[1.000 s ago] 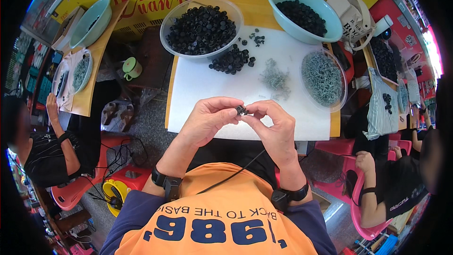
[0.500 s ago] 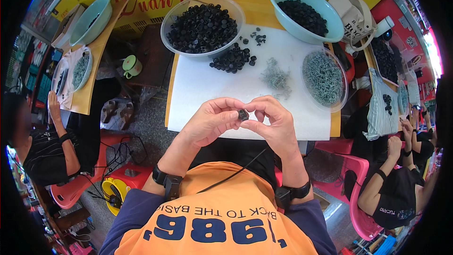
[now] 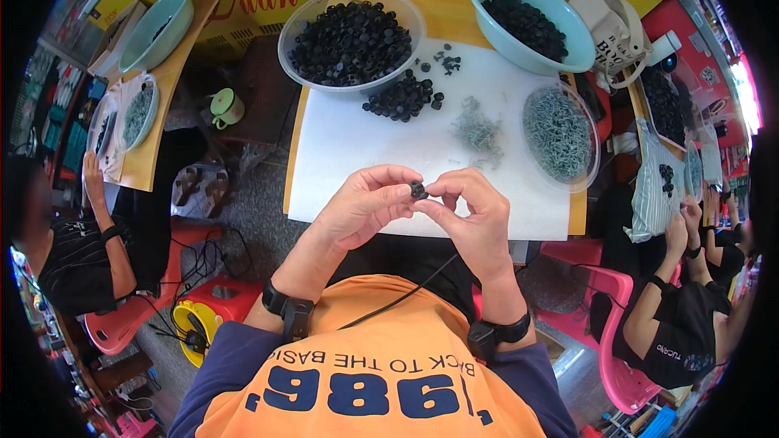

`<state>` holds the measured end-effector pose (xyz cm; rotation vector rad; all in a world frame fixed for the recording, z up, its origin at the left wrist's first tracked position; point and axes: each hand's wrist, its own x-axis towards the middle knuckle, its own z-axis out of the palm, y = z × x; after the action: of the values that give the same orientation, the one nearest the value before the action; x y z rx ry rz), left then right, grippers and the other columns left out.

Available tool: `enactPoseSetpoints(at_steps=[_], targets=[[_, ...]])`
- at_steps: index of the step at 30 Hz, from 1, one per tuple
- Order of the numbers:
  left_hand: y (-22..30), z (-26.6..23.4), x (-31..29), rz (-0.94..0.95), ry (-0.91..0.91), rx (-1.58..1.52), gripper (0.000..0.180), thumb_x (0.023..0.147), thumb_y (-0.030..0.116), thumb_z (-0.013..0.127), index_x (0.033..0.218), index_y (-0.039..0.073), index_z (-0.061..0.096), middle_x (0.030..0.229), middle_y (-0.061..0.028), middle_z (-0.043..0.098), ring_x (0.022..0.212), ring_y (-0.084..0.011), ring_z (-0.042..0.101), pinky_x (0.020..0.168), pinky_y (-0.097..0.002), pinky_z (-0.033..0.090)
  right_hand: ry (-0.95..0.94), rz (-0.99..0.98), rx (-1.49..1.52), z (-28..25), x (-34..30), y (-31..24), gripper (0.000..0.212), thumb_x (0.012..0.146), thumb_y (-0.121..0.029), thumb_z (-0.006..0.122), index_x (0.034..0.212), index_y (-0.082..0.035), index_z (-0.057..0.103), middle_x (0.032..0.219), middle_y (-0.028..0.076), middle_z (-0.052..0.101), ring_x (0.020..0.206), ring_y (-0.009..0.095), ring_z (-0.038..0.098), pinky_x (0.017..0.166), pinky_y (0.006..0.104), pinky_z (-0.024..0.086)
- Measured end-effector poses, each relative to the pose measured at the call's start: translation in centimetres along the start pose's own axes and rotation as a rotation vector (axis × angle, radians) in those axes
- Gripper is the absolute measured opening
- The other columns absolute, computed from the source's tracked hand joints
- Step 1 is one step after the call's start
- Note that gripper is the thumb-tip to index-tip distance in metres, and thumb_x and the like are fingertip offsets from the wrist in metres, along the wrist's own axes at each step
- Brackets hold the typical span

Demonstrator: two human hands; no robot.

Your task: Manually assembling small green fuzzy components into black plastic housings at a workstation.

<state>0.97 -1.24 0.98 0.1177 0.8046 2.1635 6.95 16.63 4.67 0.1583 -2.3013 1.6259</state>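
Over the near edge of the white sheet (image 3: 349, 146), my left hand (image 3: 365, 207) pinches a small black plastic part (image 3: 418, 191) between thumb and fingertips. From the other side, the thumb and index finger of my right hand (image 3: 475, 211) close on the same part. Whether a screw sits between these fingertips is too small to tell. Beyond my hands lies a loose heap of black plastic parts (image 3: 403, 98). To its right is a scatter of small silvery screws (image 3: 477, 126), and further right stands a clear round tub (image 3: 596, 164) full of such screws.
A large clear bowl (image 3: 284, 57) of black parts stands at the back, with a pale blue basin (image 3: 581, 61) of more to its right. People sit at side tables: one at left (image 3: 77, 264), others at right (image 3: 673, 324). A green mug (image 3: 227, 107) stands left of my table.
Between my fingertips the black part has turned slightly, and my right thumb and index finger have shifted around it. The seated person at right has brought their hands closer together.
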Motion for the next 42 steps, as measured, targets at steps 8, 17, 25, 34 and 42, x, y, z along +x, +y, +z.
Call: enactPoseSetpoints(at_steps=[8,17,25,34,42], targets=[[0.1,-0.2,-0.1,-0.002,0.039,0.032,0.026,0.09,0.009,0.065,0.112,-0.004,0.062,0.097,-0.0099,0.067,0.084,-0.0139,0.064,0.074,-0.0253,0.054,-0.003,-0.088,-0.079,0.2,0.1,-0.4,0.022,0.072,0.002,0.077,0.092,-0.005,0.069,0.088,0.005,0.066,0.062,0.01,0.059,0.054,0.0226,0.048],[0.1,-0.3,-0.1,-0.02,0.054,0.093,0.024,0.089,0.008,0.065,0.109,-0.005,0.064,0.093,-0.0109,0.068,0.078,-0.0132,0.064,0.072,-0.0249,0.053,-0.062,-0.086,-0.106,-0.1,0.3,-0.5,0.028,0.069,-0.001,0.079,0.095,-0.006,0.069,0.086,0.004,0.064,0.06,0.01,0.053,0.053,0.024,0.046],[0.4,0.0,0.1,-0.044,0.011,0.091,0.038,0.083,0.01,0.071,0.115,-0.002,0.055,0.104,-0.0133,0.066,0.088,-0.0163,0.066,0.08,-0.0286,0.055,-0.207,0.041,-0.017,-0.6,0.6,-0.6,0.033,0.07,-0.009,0.08,0.102,-0.007,0.071,0.089,0.003,0.061,0.065,0.011,0.047,0.059,0.0255,0.045],[0.4,-0.4,0.3,-0.114,0.019,0.104,0.046,0.08,0.004,0.071,0.121,-0.001,0.05,0.096,-0.0105,0.067,0.089,-0.017,0.066,0.079,-0.0287,0.054,-0.257,0.121,0.089,-0.9,0.8,0.5,0.028,0.071,-0.01,0.079,0.098,-0.005,0.071,0.096,0.004,0.064,0.071,0.012,0.053,0.065,0.0254,0.048],[0.7,0.0,0.2,-0.079,0.079,0.215,0.045,0.082,0.001,0.069,0.123,-0.002,0.05,0.087,-0.0063,0.066,0.079,-0.012,0.064,0.074,-0.0255,0.053,-0.311,0.067,0.083,-0.7,0.9,0.9,0.025,0.075,-0.009,0.077,0.097,-0.005,0.069,0.102,0.007,0.064,0.086,0.017,0.061,0.071,0.0274,0.051]])
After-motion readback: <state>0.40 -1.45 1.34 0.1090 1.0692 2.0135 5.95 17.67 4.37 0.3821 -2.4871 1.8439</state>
